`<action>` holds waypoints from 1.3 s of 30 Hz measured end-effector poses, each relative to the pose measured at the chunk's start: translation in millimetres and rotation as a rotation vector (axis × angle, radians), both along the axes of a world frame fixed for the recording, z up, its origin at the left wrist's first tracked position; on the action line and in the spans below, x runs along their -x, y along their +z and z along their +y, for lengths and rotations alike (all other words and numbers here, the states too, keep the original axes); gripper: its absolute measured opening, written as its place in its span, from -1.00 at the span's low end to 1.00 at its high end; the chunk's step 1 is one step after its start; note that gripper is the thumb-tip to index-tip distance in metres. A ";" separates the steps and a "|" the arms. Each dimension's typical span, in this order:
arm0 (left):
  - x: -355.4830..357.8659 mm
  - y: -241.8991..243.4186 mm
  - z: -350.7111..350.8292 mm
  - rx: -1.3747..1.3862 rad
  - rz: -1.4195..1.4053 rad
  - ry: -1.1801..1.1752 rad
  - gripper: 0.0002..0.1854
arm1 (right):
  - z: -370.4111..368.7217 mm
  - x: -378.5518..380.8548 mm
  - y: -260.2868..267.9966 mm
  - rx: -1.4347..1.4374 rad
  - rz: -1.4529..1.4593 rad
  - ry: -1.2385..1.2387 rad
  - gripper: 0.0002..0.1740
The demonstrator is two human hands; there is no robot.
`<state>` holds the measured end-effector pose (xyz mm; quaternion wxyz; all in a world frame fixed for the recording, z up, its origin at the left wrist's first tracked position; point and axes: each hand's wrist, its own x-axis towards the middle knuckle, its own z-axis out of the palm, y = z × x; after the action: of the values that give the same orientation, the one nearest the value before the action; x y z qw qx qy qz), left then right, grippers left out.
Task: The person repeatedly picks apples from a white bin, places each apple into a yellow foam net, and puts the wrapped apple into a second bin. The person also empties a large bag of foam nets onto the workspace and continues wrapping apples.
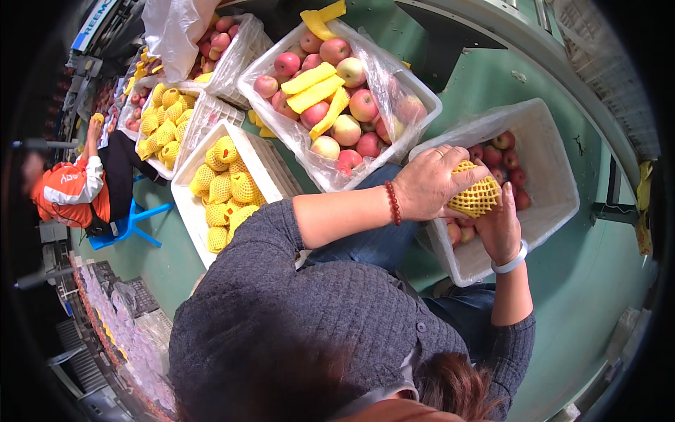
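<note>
An apple in a yellow foam net sleeve [474,191] is held between my two hands above a white plastic crate [553,200]. My left hand [435,182], with a ring and a red bead bracelet at the wrist, grips its upper left side. My right hand [500,224], with a white wristband, supports it from the lower right. Bare red apples [493,156] lie in that crate. A lined white crate [430,124] before me holds bare apples, with flat yellow foam sleeves [316,95] on top. Another white crate [184,219] at the left holds netted apples [244,187].
Further crates of netted apples [167,124] and bare apples [219,39] stand at the upper left. A person in an orange and white jacket [71,184] sits on a blue stool [129,227]. A metal frame [575,84] curves along the upper right.
</note>
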<state>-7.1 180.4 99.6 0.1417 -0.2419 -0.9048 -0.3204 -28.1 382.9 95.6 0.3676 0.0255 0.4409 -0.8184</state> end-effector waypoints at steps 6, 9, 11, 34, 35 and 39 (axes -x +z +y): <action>-20.5 -8.3 -9.0 -0.007 0.057 0.033 -0.28 | -22.6 -12.2 -27.1 -0.396 0.399 -0.056 -0.57; -44.8 -12.8 -39.7 0.013 0.028 0.041 -0.38 | -25.1 -16.0 -27.2 -0.463 0.372 0.115 -0.56; -65.7 -18.7 -71.0 -0.026 -0.040 0.215 -0.38 | -25.7 -15.9 -23.9 -0.407 0.382 0.169 -0.54; -3.4 -61.1 -202.0 0.619 -0.315 0.621 -0.67 | -7.2 -24.9 -16.3 -0.483 0.491 0.210 -0.70; -2.2 -55.1 -194.9 0.568 -0.390 0.620 -0.69 | -6.2 -25.3 -14.4 -0.479 0.491 0.200 -0.71; -21.7 -24.2 -161.3 -0.005 -0.424 0.498 -0.78 | -10.5 -24.1 -6.4 -0.565 0.563 0.035 -0.68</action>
<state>14.7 19.1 75.4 0.0250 0.0594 -0.9447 -0.3215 -4.0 372.4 89.2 0.2247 -0.1073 0.7327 -0.6334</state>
